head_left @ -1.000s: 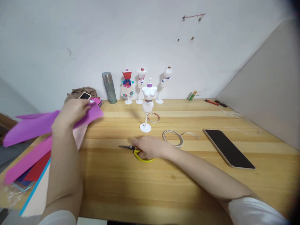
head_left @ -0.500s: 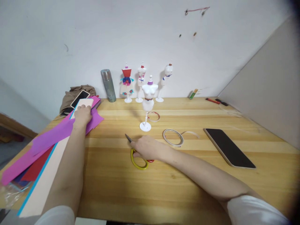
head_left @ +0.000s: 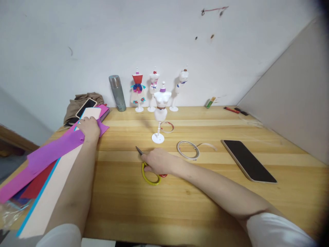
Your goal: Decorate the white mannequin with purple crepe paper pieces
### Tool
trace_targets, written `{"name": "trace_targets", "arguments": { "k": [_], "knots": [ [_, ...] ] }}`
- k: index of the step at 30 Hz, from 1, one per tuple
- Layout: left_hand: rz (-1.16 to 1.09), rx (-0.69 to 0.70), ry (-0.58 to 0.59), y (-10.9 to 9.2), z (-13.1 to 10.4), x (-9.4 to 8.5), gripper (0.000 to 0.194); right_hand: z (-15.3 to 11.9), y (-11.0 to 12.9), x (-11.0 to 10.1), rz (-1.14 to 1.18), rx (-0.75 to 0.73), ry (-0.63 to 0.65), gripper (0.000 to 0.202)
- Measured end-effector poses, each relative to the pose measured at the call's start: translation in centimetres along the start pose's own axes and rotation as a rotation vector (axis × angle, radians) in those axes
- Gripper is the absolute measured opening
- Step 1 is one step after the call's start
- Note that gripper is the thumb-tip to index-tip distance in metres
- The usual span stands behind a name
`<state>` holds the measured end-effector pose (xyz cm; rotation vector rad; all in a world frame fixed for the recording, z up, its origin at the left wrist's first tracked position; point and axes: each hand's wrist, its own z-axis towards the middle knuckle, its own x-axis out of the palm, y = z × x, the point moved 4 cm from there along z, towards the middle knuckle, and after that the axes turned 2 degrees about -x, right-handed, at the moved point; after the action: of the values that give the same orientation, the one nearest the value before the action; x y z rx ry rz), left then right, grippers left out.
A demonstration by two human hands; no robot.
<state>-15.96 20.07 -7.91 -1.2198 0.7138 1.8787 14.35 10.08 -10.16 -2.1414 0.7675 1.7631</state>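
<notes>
At the left, my left hand is closed on a purple sheet, which bunches up under the fingers. The sheet lies across a long pale strip with a blue edge, over pink and red sheets. My right hand rests on the table around a pair of scissors with a yellow handle. Their dark blades point up and left, and the fingers cover the middle. Just beyond stands a white dress form with a purple neck band and a brown waist band.
Along the wall stand a grey-green flask and several smaller dress forms, one in a red top. Tape rolls lie right of centre, and a dark tablet farther right. A phone rests on brown cloth.
My left hand has drawn the purple sheet slightly toward the left, and it wrinkles more now. My right hand stays on the scissors. The whole view has shifted a little.
</notes>
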Motion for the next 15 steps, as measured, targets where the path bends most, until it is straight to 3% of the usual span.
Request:
{"name": "trace_targets", "arguments": {
  "k": [5,10,15],
  "knots": [
    [-0.011,0.005,-0.038,0.0,0.2,-0.8,0.045,0.1,-0.1,0.0,0.021,0.001,-0.003,0.036],
    [-0.053,0.033,0.044,0.2,0.5,-0.5,0.044,0.1,0.0,-0.1,0.029,-0.012,-0.008,0.035],
    [-0.137,0.076,-0.039,0.3,0.7,-1.2,0.045,0.1,0.0,-0.1,0.026,-0.008,-0.006,0.035]
  ]
}}
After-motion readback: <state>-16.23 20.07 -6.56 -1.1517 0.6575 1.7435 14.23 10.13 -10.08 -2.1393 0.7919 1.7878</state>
